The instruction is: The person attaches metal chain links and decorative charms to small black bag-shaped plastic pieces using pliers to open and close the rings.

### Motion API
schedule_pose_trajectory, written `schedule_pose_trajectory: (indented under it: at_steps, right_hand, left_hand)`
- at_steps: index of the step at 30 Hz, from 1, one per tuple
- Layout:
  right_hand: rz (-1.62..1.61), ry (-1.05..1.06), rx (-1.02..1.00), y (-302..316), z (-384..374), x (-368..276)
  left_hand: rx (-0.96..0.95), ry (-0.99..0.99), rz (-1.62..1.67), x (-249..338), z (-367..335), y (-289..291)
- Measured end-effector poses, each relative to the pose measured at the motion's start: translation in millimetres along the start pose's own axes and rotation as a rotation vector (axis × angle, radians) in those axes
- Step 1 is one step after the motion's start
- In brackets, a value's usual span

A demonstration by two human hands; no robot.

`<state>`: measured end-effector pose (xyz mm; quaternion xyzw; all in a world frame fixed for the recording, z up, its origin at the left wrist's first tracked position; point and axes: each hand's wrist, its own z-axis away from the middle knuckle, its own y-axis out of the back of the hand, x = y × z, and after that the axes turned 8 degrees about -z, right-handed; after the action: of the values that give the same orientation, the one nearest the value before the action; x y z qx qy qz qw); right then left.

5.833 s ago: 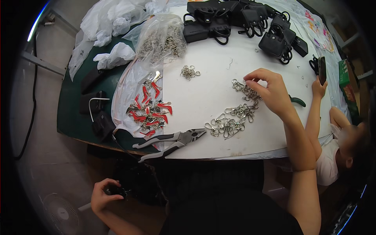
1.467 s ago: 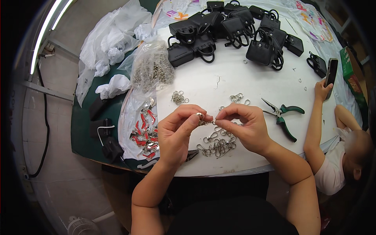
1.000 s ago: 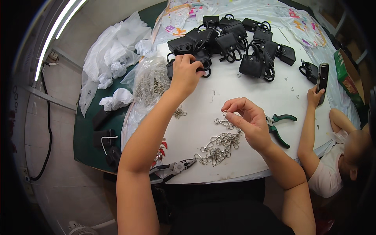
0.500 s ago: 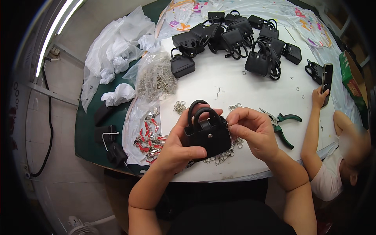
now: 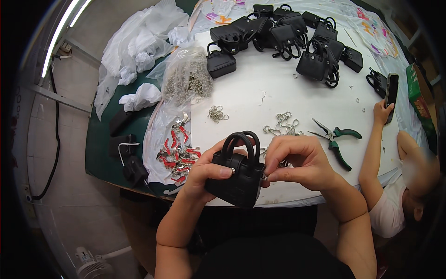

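My left hand [image 5: 204, 174] grips a small black handbag [image 5: 239, 183] with two looped handles, its thumb on the front by a round metal stud. At the bag's right side, my right hand [image 5: 302, 160] pinches thumb and forefinger together on a small metal piece [image 5: 264, 176], mostly hidden by the fingertips. Behind that hand lie several silver snap clasps [image 5: 284, 122] on the white tabletop. Further left sits a small heap of metal rings [image 5: 217, 114]. Green-handled pliers [image 5: 332, 135] rest with open jaws to the right of my right hand.
Several black mini handbags [image 5: 283, 37] crowd the far side. A clear bag of metal hardware [image 5: 188, 79] stands left, with red shoe-shaped charms [image 5: 174, 149] nearer. White plastic bags [image 5: 139, 46] lie beyond. At the right, another person's hand [image 5: 383, 111] holds a phone [image 5: 391, 95].
The handbag has tilted and come lower and nearer to me. My left thumb has moved up beside its stud. My right hand has moved down slightly, still pinching at the bag's side.
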<state>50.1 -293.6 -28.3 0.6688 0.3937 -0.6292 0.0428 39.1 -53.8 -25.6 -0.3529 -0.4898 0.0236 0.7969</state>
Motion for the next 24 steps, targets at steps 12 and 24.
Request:
schedule_pose_trajectory:
  at_steps: [12, 24]
  right_hand:
    - [0.059, -0.004, -0.029, -1, 3, 9]
    - [0.192, 0.076, -0.015, -6, 0, 17]
  left_hand:
    - [-0.085, 0.045, 0.035, 3, 9, 1]
    - [-0.114, 0.043, 0.096, -4, 15, 7]
